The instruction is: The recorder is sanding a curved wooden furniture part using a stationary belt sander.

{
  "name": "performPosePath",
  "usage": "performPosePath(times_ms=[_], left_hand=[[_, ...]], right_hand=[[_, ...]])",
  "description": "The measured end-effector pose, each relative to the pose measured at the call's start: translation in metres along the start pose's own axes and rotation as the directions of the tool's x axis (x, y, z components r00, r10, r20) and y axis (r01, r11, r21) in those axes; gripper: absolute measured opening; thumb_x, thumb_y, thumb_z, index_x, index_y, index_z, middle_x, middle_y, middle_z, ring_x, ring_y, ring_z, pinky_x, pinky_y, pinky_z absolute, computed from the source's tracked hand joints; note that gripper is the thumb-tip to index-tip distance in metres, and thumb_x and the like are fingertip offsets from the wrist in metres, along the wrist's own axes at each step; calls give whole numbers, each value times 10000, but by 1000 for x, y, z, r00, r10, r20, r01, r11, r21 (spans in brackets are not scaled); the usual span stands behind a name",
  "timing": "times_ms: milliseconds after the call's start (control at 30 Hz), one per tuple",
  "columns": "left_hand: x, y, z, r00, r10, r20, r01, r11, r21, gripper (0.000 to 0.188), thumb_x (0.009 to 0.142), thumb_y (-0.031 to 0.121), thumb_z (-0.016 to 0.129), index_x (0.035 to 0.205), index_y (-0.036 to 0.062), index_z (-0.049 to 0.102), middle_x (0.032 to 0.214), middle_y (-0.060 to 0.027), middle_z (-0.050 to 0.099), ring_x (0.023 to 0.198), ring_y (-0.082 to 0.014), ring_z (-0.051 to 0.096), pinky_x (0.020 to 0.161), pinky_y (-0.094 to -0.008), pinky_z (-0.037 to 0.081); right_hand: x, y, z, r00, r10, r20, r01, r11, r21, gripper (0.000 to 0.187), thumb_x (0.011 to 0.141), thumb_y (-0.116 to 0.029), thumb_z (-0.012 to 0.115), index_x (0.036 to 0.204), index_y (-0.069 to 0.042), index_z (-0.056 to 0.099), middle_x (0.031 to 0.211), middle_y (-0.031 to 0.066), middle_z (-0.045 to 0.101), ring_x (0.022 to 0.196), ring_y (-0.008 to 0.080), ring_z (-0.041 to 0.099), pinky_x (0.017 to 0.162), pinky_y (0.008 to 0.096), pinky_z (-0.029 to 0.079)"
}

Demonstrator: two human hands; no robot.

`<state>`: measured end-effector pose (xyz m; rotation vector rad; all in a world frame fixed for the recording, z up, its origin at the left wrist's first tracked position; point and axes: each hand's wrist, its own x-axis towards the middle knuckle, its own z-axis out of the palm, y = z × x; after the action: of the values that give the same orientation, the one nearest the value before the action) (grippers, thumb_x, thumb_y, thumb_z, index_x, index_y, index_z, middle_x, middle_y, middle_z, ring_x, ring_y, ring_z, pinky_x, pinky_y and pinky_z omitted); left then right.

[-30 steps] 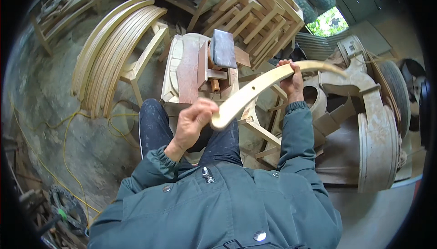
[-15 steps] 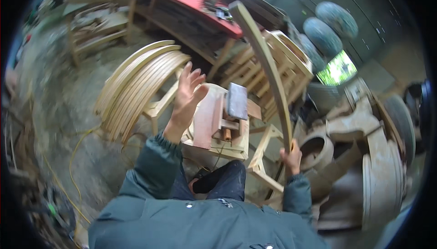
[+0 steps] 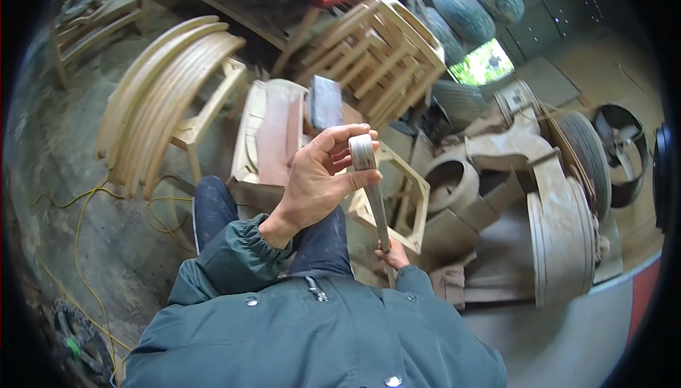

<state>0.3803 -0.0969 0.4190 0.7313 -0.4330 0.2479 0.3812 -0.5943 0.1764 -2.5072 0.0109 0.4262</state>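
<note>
Wooden strip [image 3: 377, 207]: near centre, seen almost end-on, running toward 5 o'clock. Left hand [image 3: 312, 175] curls fingers and thumb about its upper end; right hand [image 3: 394, 253] grips its lower end. Step, apparently: two-handed turning. Next move calls for both ends supported. Stacked curved pieces [image 3: 167, 101]: 10 o'clock.

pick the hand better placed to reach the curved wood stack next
Likely the left hand, nearer the curved wood stack; the right hand holds the wooden strip at its lower end.
</note>
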Motion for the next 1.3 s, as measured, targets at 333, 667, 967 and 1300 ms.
performPosePath(times_ms=[333,667,967,1300], left_hand=[[-17,-53,17,981,-69,181,81,995,-61,565,887,28,816,1387,23,554,1330,-87,649,1205,-150,634,1069,-321,542],[-19,-95,12,947,-217,237,307,829,-467,533,992,389,711,1383,57,567,1371,-187,629,1394,-309,530,1202,-473,390],[-21,-128,-17,876,-476,84,424,675,-604,268,1015,186,550,1258,71,553,1020,-170,720,1176,-409,636,1179,-564,369],[-19,-158,-46,806,-584,-96,332,581,-743,374,1095,434,499,1190,80,571,1026,-172,719,1107,-361,651,1075,-574,477]], right_hand=[[-70,42,18,978,118,-173,-121,993,-6,478,719,-149,929,1085,-55,637,915,90,682,853,210,626,806,381,528],[-108,40,30,781,-76,-620,-37,985,-166,365,752,-140,838,1035,-42,629,966,181,652,933,403,636,825,474,517],[-150,56,3,504,-116,-856,-129,970,-208,332,764,-42,712,1074,-26,593,1043,191,580,1024,403,573,916,479,462],[-174,27,-33,481,-157,-863,-262,913,-313,368,732,13,763,1059,-47,606,1038,171,601,1010,393,589,899,484,463]])
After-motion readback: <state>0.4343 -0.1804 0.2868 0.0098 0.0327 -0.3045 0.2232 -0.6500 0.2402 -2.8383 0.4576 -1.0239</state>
